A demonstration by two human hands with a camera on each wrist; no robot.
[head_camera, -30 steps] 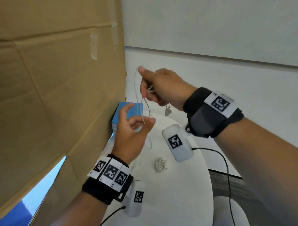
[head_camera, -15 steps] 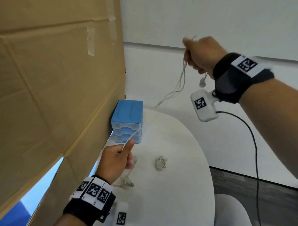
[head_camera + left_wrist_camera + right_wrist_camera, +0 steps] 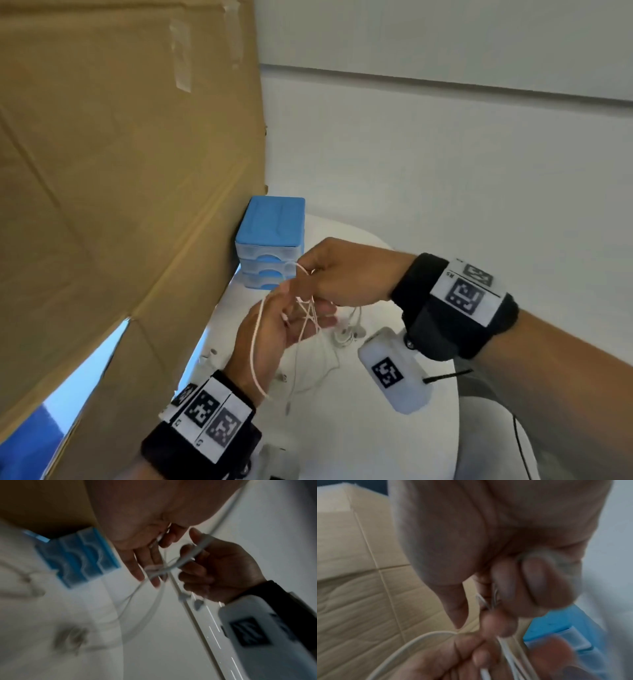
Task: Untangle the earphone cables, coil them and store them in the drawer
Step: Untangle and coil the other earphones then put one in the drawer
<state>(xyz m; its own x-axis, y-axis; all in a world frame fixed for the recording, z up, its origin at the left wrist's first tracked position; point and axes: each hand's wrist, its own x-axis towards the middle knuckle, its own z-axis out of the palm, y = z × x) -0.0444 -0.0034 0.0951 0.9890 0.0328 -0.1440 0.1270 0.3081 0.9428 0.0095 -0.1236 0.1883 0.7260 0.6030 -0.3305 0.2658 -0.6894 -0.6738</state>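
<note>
- Held just above the round white table [image 3: 342,428]: a white earphone cable [image 3: 255,346], crossed in several strands between two hands working close together, in front of the blue mini drawer unit [image 3: 274,236].
- Right hand [image 3: 346,274] curled, pinching a bunch of strands; left hand [image 3: 274,329] beneath it, fingers fairly straight, cable draped over them and looping down past the wrist. Whether the left thumb clamps the cable: not clear from above.
- Second earphone set [image 3: 346,334] lying bundled on the table just behind the hands, earbuds visible; judged still waiting for the drawer.
- All drawers appear closed; storage not yet begun.
- Likely risk: pulling the hands apart while strands cross, tightening the crossing into a knot.
- Further risk: hanging loop snagging on the left wrist camera [image 3: 212,421], or trailing strands dragging the bundled set off the table.
- Also possible: slack slipping off the flat left fingers, undoing any progress.
- Left wrist view alone shows the crossing itself [image 3: 159,568], a small knot-like overlap beside the left fingertips [image 3: 137,566], plus the curled right hand [image 3: 217,572] from underneath.
- Right wrist view alone shows strands pinched at the right fingers [image 3: 498,620], against the cardboard sheet [image 3: 359,574]; blurred, detail limited.
- Head view alone shows the table layout and the drawer unit's position against the cardboard.
</note>
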